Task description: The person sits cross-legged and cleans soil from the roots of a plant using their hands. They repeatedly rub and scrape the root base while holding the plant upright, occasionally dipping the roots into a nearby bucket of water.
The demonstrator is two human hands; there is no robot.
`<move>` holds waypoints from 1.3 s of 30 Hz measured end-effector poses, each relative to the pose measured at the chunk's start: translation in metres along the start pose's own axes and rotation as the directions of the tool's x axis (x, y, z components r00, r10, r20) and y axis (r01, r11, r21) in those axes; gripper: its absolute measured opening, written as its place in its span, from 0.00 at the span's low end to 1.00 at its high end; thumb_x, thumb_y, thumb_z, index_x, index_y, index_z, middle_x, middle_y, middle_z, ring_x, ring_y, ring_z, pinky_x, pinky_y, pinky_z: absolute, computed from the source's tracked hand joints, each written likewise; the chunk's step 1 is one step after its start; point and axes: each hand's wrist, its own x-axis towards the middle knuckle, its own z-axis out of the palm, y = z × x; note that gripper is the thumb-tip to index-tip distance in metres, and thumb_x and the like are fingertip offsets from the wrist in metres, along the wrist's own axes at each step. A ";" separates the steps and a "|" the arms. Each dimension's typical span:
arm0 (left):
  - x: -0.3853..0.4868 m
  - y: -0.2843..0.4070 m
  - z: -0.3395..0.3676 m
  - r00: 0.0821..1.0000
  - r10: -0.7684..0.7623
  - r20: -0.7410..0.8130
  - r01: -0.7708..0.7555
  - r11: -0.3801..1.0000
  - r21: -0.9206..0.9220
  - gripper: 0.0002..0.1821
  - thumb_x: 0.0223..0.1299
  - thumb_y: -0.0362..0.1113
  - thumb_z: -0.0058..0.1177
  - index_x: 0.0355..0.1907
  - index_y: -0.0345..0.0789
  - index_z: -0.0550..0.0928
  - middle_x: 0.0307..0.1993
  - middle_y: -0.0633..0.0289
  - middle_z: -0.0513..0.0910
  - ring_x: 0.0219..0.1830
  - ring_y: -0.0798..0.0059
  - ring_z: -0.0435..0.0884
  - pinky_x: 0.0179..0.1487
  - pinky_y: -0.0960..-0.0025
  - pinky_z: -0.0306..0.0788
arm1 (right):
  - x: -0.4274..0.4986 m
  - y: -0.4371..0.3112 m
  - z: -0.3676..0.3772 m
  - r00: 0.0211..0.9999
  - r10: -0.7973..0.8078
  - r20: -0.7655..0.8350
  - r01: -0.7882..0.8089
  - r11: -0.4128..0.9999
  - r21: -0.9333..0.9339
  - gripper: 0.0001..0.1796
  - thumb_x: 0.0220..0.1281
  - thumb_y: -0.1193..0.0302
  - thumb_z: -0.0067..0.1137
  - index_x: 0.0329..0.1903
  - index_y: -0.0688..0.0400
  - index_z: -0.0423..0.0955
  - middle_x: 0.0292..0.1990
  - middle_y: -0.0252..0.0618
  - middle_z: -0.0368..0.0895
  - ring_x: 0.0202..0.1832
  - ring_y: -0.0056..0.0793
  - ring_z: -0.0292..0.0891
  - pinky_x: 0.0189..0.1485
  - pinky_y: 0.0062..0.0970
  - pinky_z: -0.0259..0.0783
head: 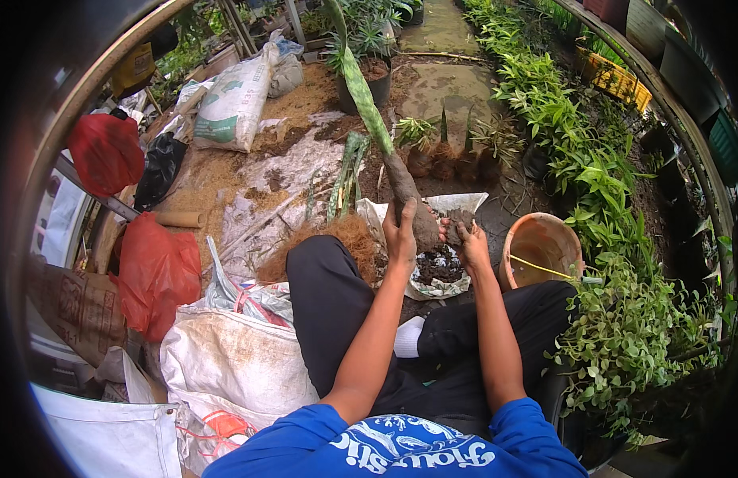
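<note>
A long snake plant leaf [366, 98] slants up and away, its lower end caked in dark mud [425, 230]. My left hand [400, 233] grips that muddy base from the left side. In the fingers of my right hand [475, 244] is a clump of wet soil [461, 222], close beside the mud-covered base. Under both hands lies an opened white sack [449, 291] with dark soil [438, 269] on it. A heap of brown coconut fibre [354, 236] sits at my left knee, and cut snake plant leaves [346, 170] lie beyond it.
An orange-brown bucket [539, 230] with a yellow-handled tool stands right. Ahead are several small plants in fibre-wrapped balls [444, 160] and a black pot [369, 89]. White sacks [237, 358] and red plastic bags [160, 269] crowd the left; leafy plants [614, 197] line the right.
</note>
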 end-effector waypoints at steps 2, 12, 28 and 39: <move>0.002 -0.001 -0.001 1.000 0.026 -0.001 -0.026 1.000 0.016 0.21 0.71 0.49 0.55 0.52 0.33 0.73 0.36 0.58 0.82 0.33 0.72 0.84 0.37 0.68 0.81 | 0.001 0.001 -0.003 1.000 -0.010 -0.013 0.009 0.996 -0.091 0.12 0.78 0.73 0.46 0.57 0.65 0.69 0.47 0.49 0.83 0.46 0.38 0.84 0.45 0.36 0.84; 0.002 -0.005 -0.002 0.999 0.030 -0.028 -0.029 0.999 0.042 0.21 0.71 0.49 0.55 0.50 0.32 0.75 0.36 0.59 0.84 0.34 0.74 0.84 0.42 0.69 0.78 | 0.008 0.010 -0.007 0.994 -0.111 -0.014 0.105 0.968 -0.230 0.14 0.69 0.81 0.56 0.55 0.63 0.75 0.48 0.40 0.87 0.46 0.27 0.83 0.55 0.28 0.76; 0.005 -0.011 -0.009 1.000 0.027 -0.004 -0.027 0.998 0.048 0.23 0.70 0.50 0.56 0.54 0.33 0.75 0.37 0.59 0.84 0.38 0.74 0.83 0.46 0.68 0.76 | 0.016 0.019 -0.015 0.949 -0.304 -0.085 0.198 0.783 -0.589 0.11 0.64 0.77 0.64 0.49 0.65 0.81 0.45 0.37 0.88 0.47 0.23 0.82 0.55 0.26 0.73; 0.002 -0.008 -0.004 0.999 0.019 -0.027 -0.017 0.997 0.077 0.23 0.70 0.50 0.54 0.54 0.33 0.75 0.36 0.57 0.83 0.35 0.70 0.85 0.42 0.67 0.80 | 0.007 0.002 0.000 0.991 -0.030 -0.130 0.030 1.000 0.003 0.12 0.65 0.76 0.65 0.49 0.63 0.76 0.43 0.40 0.85 0.42 0.30 0.85 0.44 0.32 0.86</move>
